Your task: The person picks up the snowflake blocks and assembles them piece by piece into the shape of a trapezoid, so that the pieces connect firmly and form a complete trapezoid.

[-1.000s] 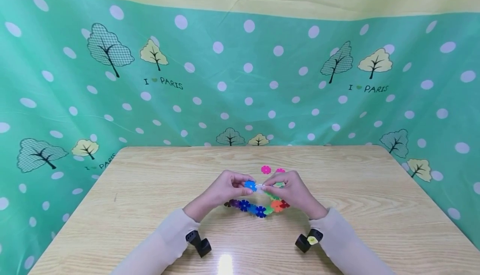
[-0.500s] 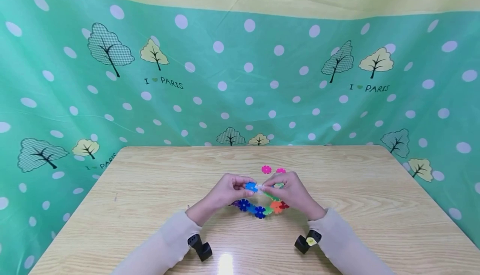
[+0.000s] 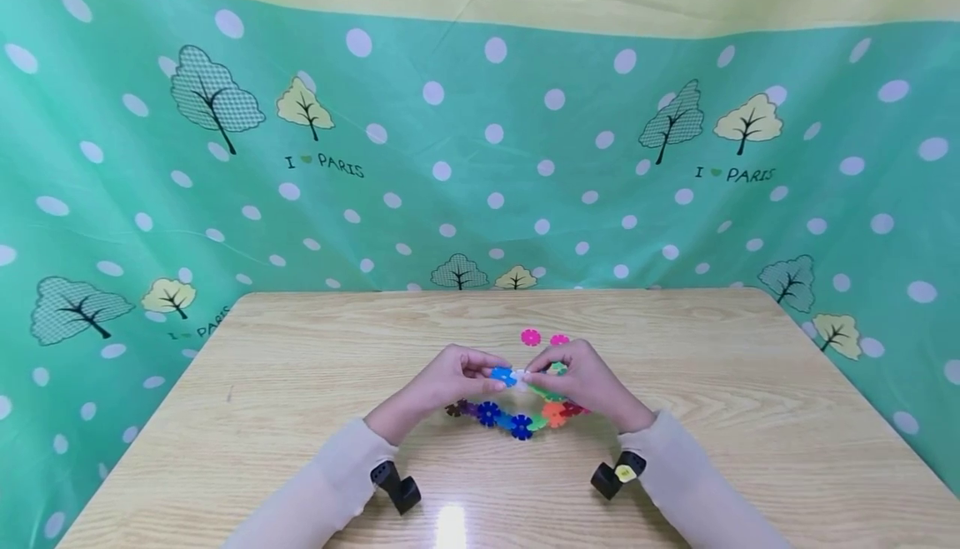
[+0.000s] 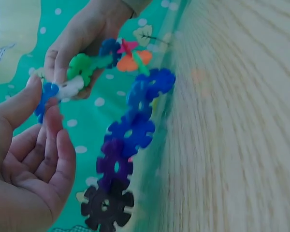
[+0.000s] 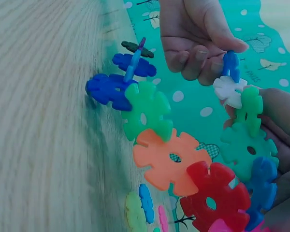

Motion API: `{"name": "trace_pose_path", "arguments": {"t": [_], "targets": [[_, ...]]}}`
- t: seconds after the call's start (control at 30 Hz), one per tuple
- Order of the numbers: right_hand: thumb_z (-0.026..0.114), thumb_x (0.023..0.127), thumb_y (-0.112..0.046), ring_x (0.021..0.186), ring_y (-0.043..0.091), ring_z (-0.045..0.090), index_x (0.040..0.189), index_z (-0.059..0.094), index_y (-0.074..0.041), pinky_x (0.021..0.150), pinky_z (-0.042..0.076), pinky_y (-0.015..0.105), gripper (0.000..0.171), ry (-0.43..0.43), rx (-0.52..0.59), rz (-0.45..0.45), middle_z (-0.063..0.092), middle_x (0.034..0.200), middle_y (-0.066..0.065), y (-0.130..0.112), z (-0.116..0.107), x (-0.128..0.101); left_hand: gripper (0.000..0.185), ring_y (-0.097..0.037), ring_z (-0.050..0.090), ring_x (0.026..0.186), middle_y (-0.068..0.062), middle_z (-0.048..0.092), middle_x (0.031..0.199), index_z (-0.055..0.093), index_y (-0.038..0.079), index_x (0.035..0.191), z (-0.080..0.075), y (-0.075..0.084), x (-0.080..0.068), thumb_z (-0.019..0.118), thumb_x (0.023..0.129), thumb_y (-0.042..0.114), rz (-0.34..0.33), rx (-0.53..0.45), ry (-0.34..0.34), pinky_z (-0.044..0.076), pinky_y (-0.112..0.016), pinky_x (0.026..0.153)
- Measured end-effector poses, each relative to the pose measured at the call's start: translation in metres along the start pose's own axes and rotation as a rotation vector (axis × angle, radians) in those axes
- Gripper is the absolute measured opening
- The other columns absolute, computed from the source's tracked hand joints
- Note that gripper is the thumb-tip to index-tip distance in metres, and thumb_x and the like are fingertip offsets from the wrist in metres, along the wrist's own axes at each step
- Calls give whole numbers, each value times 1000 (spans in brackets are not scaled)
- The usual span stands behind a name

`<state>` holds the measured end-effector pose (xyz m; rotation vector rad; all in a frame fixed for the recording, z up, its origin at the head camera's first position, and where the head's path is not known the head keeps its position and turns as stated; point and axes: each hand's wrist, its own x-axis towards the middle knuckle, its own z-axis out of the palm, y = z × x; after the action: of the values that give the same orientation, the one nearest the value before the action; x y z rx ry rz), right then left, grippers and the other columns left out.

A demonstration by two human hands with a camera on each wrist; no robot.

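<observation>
A curved chain of interlocking plastic flower discs (image 3: 517,422) hangs between both hands just above the wooden table (image 3: 300,382). My left hand (image 3: 487,373) pinches a blue disc (image 3: 502,376) between thumb and fingertips; the blue disc (image 4: 42,99) also shows in the left wrist view. My right hand (image 3: 537,373) pinches the chain's end by a white disc (image 3: 519,379), with green discs (image 5: 249,130) against its fingers. The blue disc (image 5: 230,65) touches the white disc (image 5: 226,90). Down the chain come orange (image 5: 169,159), red (image 5: 215,195), blue (image 4: 130,133), purple (image 4: 113,164) and dark discs (image 4: 106,205).
Two loose pink discs (image 3: 531,336) (image 3: 559,340) lie on the table just beyond my hands. A green curtain with white dots and trees (image 3: 480,157) closes off the back and sides. Black wrist cameras (image 3: 397,486) (image 3: 615,476) sit on both cream sleeves.
Almost nothing. Both hands keep their pinch at the blue and white discs, and the hanging chain has swayed slightly, its dark left end showing a bit more.
</observation>
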<state>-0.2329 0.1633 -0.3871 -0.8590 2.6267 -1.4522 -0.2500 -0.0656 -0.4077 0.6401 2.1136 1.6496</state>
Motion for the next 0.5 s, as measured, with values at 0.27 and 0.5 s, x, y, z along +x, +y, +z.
{"name": "trace_pose_path", "arguments": {"t": [0.27, 0.5], "targets": [[72, 84, -17, 81, 14, 62, 86, 74, -11, 75, 53, 35, 6, -28, 26, 24, 71, 84, -2, 19, -1, 2, 34, -26, 67, 80, -7, 69, 87, 65, -2, 114, -6, 1, -2, 70, 85, 14, 5, 15, -5, 56, -41, 76], [72, 84, -17, 83, 13, 62, 87, 74, -12, 80, 51, 39, 6, -43, 47, 20, 70, 84, -4, 19, -6, 2, 33, -40, 64, 91, -13, 70, 93, 65, -6, 112, -6, 2, -3, 70, 86, 13, 3, -21, 16, 55, -41, 82]]}}
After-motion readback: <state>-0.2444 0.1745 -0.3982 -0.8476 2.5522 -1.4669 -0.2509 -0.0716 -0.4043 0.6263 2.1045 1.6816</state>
